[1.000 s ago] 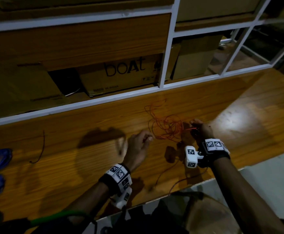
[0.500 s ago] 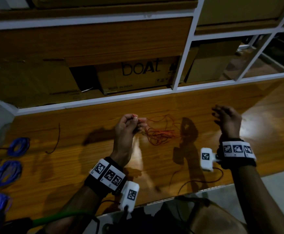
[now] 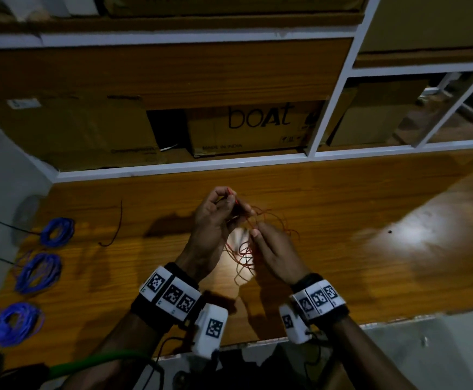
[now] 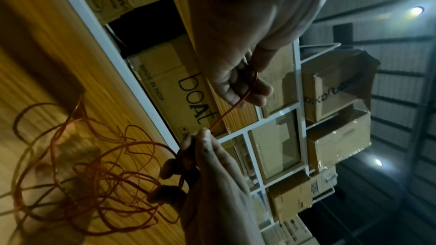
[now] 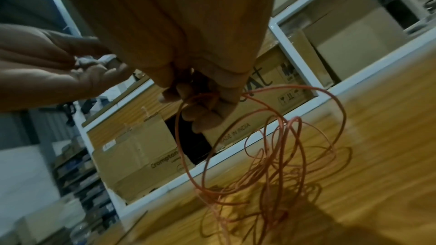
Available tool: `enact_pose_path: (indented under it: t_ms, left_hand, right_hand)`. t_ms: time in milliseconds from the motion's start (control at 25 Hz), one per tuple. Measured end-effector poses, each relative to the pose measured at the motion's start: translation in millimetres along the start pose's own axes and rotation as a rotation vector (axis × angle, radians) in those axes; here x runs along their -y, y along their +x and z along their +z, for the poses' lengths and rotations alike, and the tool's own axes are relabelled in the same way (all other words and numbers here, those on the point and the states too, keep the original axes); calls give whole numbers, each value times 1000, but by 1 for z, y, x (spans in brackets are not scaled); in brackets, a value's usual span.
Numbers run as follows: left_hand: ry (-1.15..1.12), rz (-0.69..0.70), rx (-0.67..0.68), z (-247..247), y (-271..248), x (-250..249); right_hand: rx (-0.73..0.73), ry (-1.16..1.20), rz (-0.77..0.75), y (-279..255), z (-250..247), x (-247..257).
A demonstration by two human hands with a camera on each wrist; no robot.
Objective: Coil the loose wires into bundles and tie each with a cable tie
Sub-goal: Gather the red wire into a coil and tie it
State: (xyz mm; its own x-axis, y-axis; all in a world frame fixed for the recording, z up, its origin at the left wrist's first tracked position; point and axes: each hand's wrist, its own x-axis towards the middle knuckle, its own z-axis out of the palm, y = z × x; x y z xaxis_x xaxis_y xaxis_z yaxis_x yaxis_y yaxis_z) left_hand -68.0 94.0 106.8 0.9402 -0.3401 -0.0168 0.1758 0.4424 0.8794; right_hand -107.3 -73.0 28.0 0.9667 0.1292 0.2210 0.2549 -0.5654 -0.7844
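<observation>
Above the wooden worktop (image 3: 342,220), left hand (image 3: 215,220) pinching the red wire (image 3: 246,249) end at raised fingertips; right hand (image 3: 274,254) just beside it, fingers curled round strands lower down, tangle hanging below both. Short taut run between the two pinches visible only from left wrist view; head view adds three blue coils (image 3: 38,271) far left.

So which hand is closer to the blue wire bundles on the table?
Left. The left hand is on the side of the blue wire bundles, though apart from them; the right hand is farther right. Both pinch the red wire.
</observation>
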Motion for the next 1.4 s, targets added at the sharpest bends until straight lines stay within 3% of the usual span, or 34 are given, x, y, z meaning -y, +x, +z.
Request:
enact_pose_path:
  t_ms: [160,280,400,480,600,760,880,1000,1080,1240,1400]
  left_hand:
    - [-23,-25,-73,-22,-9,-10]
    - [116,-18,-103,-39,-17,-21]
    - [224,-109,-104,-65,-27,-36]
    - [306,-227,-31,-84,-35,-41]
    - [360,-408,190,-98,-49,-32]
    - [603,-636,474,-86,-57,-6]
    - [951,-813,443,-82,-52,22]
    - [1636,-735,348,-88,-47,43]
    - [1758,-633,154,-96,-48,50]
    - [1581,-344,-148,-113,-52,58]
    - [906,-171,-279,-110,-58,55]
  right_hand:
    - [127,-100,24,-3,-2,-10]
    - [244,-510,113,-3,-17,-39]
    - [186,-481,309,-5,-44,-63]
    - [190,-514,377,-5,-61,-83]
    - [265,-614,360,3,-68,-104]
    - [272,-545,302,32,-71,-87]
    - [387,-505,242,50,-74,-57]
    - [444,-306,186,52,-76,-27]
    - [443,-113,162,49,-78,-9]
    - [371,193,69,35,-79,7]
    - [257,288,69,20,-60,-1]
